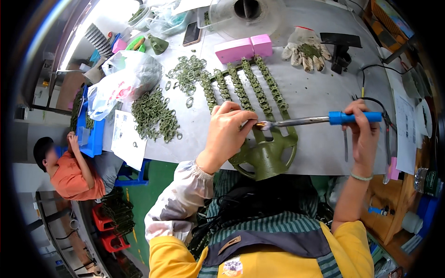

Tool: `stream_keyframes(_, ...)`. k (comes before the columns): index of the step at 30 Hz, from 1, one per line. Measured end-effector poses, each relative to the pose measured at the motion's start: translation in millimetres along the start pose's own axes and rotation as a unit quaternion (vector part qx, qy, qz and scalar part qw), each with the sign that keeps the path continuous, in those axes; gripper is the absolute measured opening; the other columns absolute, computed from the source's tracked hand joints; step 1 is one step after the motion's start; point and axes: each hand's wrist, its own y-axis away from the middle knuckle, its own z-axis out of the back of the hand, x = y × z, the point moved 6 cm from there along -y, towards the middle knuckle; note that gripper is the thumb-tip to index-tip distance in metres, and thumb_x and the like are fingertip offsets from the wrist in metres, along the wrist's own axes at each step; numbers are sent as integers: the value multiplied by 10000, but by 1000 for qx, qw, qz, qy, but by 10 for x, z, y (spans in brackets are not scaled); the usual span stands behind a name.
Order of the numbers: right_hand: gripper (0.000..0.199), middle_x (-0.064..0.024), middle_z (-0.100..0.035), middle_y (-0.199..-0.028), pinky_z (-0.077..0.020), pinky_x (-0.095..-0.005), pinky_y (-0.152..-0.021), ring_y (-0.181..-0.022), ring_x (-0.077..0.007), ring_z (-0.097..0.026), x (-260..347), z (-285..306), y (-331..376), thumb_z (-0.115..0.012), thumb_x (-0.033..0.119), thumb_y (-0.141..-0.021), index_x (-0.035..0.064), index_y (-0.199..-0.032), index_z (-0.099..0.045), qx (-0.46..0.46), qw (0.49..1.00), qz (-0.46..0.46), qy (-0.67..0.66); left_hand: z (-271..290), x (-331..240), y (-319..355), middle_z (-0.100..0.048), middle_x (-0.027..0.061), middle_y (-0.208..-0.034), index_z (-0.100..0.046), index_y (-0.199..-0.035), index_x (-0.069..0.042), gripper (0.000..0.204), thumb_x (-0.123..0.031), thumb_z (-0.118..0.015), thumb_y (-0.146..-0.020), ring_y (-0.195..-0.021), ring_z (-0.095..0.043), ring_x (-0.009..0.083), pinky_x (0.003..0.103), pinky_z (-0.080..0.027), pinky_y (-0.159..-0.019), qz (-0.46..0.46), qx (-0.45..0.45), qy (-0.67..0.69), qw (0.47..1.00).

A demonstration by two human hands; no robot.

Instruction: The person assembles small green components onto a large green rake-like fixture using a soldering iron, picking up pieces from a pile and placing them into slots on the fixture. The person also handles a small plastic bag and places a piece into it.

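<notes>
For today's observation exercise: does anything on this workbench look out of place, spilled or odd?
Mostly orderly. The green rings lie in loose heaps beside a slumped plastic bag, unlike the neat green strips. A dirty work glove lies discarded near the pink blocks. The right hand holds a blue-handled tool; the left hand pinches something small.

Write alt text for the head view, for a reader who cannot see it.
A person's right hand holds a blue-handled soldering iron, its tip meeting a small piece pinched in the left hand above a green wax tree. Loose green wax rings lie on the grey table.
</notes>
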Motion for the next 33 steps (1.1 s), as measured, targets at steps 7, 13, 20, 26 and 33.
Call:
stream_keyframes(7,172,-48,-561,-927,-448,-232,-580,-695,-91,-533,180,243,38,-602,172,-929,25,-847,-637,-15,999,19,37,529,231,6,-727,61,-913,-722,-975,-48,154,-21,-717,-823,-789,-657,172,283,-504,-689,79,-55,124,988)
stream_keyframes(13,181,-49,-550,-913,-420,-190,-547,-687,-64,-514,145,260,55,-590,186,-937,36,-846,-637,7,999,16,38,905,1060,792,-690,124,-1028,-706,-986,-31,224,48,-620,-795,-940,-645,303,383,-532,-810,79,90,-214,969)
stream_keyframes(20,168,-44,-556,-924,-427,-195,-562,-703,-65,-523,206,214,58,-597,182,-934,42,-852,-640,6,999,23,42,874,1275,987,-674,121,-964,-689,-974,-17,171,-3,-682,-803,-800,-666,292,371,-534,-720,134,72,-176,973)
stream_keyframes(26,169,-44,-572,-943,-439,-231,-597,-732,-86,-532,246,121,79,-612,184,-929,40,-847,-646,-18,998,19,53,851,808,680,-707,68,-919,-676,-1019,-5,191,3,-716,-832,-806,-701,153,282,-558,-673,254,-31,122,959)
stream_keyframes(33,129,-60,-604,-933,-473,-251,-612,-742,-120,-565,141,103,26,-614,145,-929,21,-910,-646,10,999,23,26,358,-148,195,-710,77,-852,-737,-949,-63,170,-13,-742,-786,-812,-675,217,305,-552,-700,49,-16,111,992)
